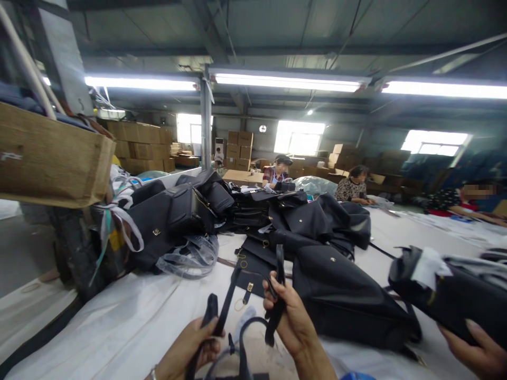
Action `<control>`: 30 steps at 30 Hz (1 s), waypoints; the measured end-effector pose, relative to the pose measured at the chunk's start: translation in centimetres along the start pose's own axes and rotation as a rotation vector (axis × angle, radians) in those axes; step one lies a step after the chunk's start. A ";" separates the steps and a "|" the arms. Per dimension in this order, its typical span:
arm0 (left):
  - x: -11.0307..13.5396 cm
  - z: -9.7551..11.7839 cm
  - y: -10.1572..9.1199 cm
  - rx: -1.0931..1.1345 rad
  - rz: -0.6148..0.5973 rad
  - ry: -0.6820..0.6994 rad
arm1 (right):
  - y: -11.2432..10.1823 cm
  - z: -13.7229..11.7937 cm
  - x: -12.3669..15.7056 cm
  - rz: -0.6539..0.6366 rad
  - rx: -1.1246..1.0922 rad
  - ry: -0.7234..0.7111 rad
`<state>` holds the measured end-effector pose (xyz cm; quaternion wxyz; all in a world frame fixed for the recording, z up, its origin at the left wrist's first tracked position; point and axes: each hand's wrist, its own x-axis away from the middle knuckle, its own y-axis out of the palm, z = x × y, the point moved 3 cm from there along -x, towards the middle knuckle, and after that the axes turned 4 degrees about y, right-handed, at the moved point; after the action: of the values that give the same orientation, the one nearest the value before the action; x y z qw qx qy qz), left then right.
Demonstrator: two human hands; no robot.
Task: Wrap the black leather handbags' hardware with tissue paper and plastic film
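My left hand [190, 345] is closed around a black strap [227, 301] near the bottom of the view. My right hand [291, 314], to its right, grips another black strap [280, 261], folded so that its ends stick out above and below the fingers. Between the hands a thin black handle [243, 338] curves up from the bottom edge; what it belongs to is mostly cut off. Just beyond them lies a flat black bag piece [253, 272] with gold-coloured fittings. A large black bag [336, 285] rests on its side next to my right hand.
Black bags [186, 206] are heaped across the white-covered table [119, 322], with clear plastic [194, 258] at the left. A brown box [51, 158] stands at the left edge. Another person's hand [471, 338] holds a black bag [455, 290] at right. Several people sit farther back.
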<state>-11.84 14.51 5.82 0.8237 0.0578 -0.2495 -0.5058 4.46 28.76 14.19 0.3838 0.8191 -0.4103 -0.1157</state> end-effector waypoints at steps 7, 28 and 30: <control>3.8 2.4 2.5 -0.939 0.118 0.548 | 1.7 0.8 2.9 -0.067 0.010 0.042; 6.8 3.9 8.1 -0.156 -0.176 0.427 | 3.0 0.7 6.9 0.045 0.183 -0.234; 7.4 3.3 8.8 -0.201 -0.189 0.443 | 3.7 1.8 7.1 0.016 0.163 -0.217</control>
<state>-3.60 12.85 14.37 0.8089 0.1081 -0.0048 -0.5779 5.91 21.01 16.55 0.2702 0.8269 -0.4639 -0.1672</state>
